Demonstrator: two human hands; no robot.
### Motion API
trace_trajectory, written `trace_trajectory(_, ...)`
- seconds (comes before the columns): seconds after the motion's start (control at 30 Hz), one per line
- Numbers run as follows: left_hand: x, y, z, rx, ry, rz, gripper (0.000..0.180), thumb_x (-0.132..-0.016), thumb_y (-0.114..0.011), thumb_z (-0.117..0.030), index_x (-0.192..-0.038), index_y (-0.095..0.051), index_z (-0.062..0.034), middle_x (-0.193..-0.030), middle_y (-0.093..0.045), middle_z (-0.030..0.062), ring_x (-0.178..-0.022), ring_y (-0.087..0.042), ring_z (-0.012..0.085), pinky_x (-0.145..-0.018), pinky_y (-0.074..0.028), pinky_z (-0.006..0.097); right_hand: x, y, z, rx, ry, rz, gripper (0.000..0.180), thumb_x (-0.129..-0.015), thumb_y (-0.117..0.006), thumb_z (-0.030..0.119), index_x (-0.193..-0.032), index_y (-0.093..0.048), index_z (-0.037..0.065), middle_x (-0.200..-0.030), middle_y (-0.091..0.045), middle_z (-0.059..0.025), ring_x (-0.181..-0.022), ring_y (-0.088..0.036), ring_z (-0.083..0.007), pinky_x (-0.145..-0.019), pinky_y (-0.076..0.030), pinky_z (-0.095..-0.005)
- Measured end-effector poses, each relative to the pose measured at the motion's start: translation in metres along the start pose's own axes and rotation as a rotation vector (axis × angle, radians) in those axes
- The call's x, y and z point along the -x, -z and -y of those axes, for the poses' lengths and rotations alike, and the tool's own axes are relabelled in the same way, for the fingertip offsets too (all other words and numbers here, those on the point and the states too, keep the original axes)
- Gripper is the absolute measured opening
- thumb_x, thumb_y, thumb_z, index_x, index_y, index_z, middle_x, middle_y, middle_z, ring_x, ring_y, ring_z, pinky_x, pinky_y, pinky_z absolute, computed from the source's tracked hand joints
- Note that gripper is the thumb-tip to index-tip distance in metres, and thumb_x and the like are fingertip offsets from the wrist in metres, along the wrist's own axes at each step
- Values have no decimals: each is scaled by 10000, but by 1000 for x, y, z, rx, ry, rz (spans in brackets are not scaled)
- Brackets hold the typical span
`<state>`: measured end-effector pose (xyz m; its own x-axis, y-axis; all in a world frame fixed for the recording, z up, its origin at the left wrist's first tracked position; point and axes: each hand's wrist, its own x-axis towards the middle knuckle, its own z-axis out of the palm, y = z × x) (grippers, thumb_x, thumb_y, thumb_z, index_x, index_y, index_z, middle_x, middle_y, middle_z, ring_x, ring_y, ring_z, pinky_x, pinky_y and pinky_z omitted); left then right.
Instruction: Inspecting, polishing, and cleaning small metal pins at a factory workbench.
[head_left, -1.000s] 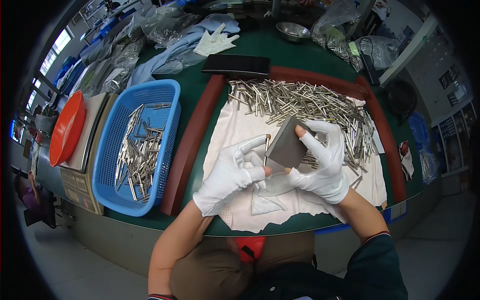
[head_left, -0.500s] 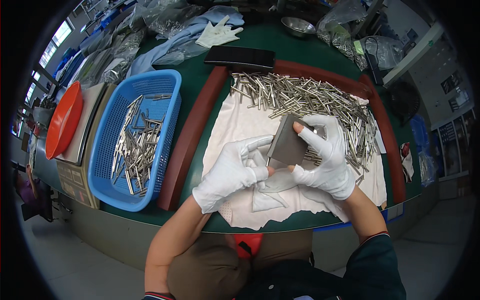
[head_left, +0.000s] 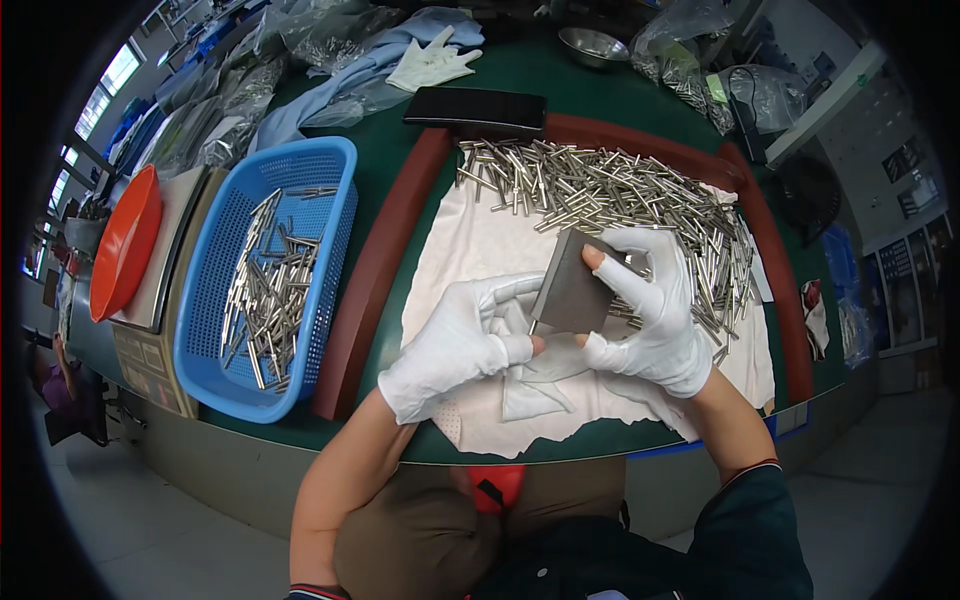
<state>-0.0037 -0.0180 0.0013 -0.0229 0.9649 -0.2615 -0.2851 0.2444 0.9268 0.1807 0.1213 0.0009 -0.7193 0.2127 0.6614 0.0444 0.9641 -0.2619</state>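
Both my hands wear white gloves with bare fingertips, and they meet over a pale cloth point(head_left: 455, 270). My right hand point(head_left: 655, 310) is closed on a flat dark grey block point(head_left: 577, 290), its thumb and fingers at the block's edges. My left hand point(head_left: 465, 340) is pinched at the block's left edge. A short bit of a slim metal pin point(head_left: 533, 326) shows between its fingertips, next to the block's lower left corner; the rest is hidden. Beyond my hands, a large heap of metal pins point(head_left: 600, 190) covers the far and right parts of the cloth.
Dark red bars point(head_left: 375, 290) frame the cloth on the left, far and right sides. Left of them stands a blue plastic basket point(head_left: 345, 215) with more pins. A black phone-like slab point(head_left: 475, 108) lies at the far bar. Farther back are a white glove point(head_left: 433, 62) and a metal bowl point(head_left: 594, 48).
The whole view has shifted slightly. My hands keep nearly the same pose, the grey block still in the right and the pin in the left.
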Motion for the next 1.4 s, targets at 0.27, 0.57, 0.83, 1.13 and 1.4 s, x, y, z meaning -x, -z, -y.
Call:
trace_trajectory(0.27, 1, 7, 2, 128, -78, -52, 658, -812, -696, 20, -1421, -446, 37, -755, -617, 5, -599, -627, 73, -542, -460, 187, 1, 11, -6, 52, 25, 22, 741, -535, -785, 226, -1240, -611, 80, -1112, -555, -142, -916, -538, -301, -788, -435, -415)
trace_trajectory(0.57, 1, 2, 1, 145, -36, -50, 674, -784, -751, 7, -1396, -470, 47, -747, -601, 14, -603, -623, 99, -572, -472, 206, 1, 7, -2, 99, -21, -119, 753, -551, -802, 270, -1254, -621, 68, -1142, -555, -141, -932, -538, -293, -798, -436, -414)
trace_trajectory(0.83, 0, 3, 1, 118, -28, -36, 703, -796, -698, 13, -1427, -394, 77, -750, -652, 53, -617, -640, 110, -574, -493, 215, 5, 1, 4, 205, 93, -141, 781, -584, -814, 318, -1299, -590, 99, -1145, -555, -142, -924, -541, -282, -771, -417, -411)
trace_trajectory(1.13, 0, 2, 2, 150, -21, -83, 709, -793, -742, 18, -1412, -401, 82, -751, -658, 62, -629, -646, 118, -574, -504, 219, 3, -4, 7, 291, 169, -122, 830, -547, -796, 256, -1329, -563, 103, -1177, -516, -142, -919, -539, -281, -724, -427, -414)
trace_trajectory(1.4, 1, -1, 2, 42, -93, -155, 708, -794, -734, 26, -1419, -403, 76, -725, -646, 53, -606, -650, 105, -534, -475, 209, 5, -2, -1, 288, 89, -205, 787, -568, -794, 250, -1312, -590, 95, -1178, -533, -142, -972, -529, -298, -791, -429, -419)
